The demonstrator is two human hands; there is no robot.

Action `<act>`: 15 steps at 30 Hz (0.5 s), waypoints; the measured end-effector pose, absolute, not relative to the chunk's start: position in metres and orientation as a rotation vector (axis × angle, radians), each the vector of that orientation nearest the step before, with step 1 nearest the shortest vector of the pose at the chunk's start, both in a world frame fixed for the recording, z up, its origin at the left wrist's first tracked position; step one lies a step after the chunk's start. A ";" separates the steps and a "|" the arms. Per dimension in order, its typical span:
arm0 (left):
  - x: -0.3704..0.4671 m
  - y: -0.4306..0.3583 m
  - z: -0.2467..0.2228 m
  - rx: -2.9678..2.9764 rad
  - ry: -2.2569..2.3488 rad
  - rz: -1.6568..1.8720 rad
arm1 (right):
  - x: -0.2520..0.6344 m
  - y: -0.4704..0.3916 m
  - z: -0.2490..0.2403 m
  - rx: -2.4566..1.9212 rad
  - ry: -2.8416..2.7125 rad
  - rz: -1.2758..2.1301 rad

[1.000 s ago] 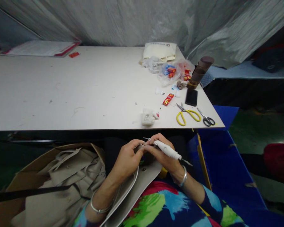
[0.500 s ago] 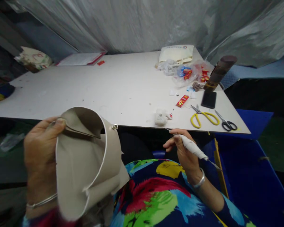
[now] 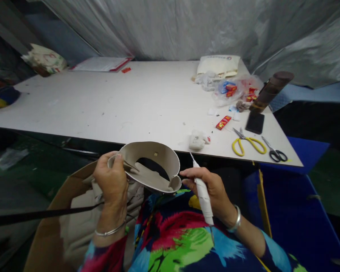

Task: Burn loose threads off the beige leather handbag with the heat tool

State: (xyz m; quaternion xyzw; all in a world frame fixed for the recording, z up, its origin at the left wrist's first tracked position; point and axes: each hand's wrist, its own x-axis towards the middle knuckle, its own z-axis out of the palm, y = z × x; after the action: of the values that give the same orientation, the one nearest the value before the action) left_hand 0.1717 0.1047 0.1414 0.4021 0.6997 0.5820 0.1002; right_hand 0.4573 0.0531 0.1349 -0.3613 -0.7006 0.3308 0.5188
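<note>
My left hand (image 3: pixel 112 179) is closed on the left end of a beige piece (image 3: pixel 166 155) of leather-like sheet. Its curved band forms a loop with a dark opening, tilted toward me, and a small metal fitting (image 3: pixel 155 153) shows on the inner wall. At the loop's right end is my right hand (image 3: pixel 217 189), gripping a tool with a white-wrapped handle (image 3: pixel 203 198). Thin metal points stick out from both ends of that handle, one of them upward. My right fingertips are close to the beige edge; whether they touch it I cannot tell.
Beyond my hands stands a white table (image 3: pixel 147 102). Near its right end lie yellow-handled scissors (image 3: pixel 249 141), black-handled scissors (image 3: pixel 274 150), a phone (image 3: pixel 255 122), a bottle (image 3: pixel 272 92) and a red packet (image 3: pixel 223 122). A carton (image 3: pixel 53 211) of beige pieces is at lower left, a blue bin (image 3: pixel 297 211) at right.
My left hand has brought the beige piece right, toward the middle, and turned its opening upward. My right hand has moved slightly left and down, with the tool now more upright.
</note>
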 end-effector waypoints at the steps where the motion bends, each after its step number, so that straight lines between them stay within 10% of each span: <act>1: 0.173 0.106 0.140 1.186 2.084 1.761 | 0.456 0.053 0.137 -0.846 -1.779 0.750; 15: 0.175 0.099 0.128 1.154 2.120 1.725 | 0.429 0.072 0.146 -1.190 -2.396 0.384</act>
State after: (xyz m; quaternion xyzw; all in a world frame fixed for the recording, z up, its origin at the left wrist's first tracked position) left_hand 0.1747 0.0995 0.1277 0.3876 0.7119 0.5791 0.0871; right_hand 0.4289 0.0721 0.1457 -0.4297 -0.8652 0.1388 0.2179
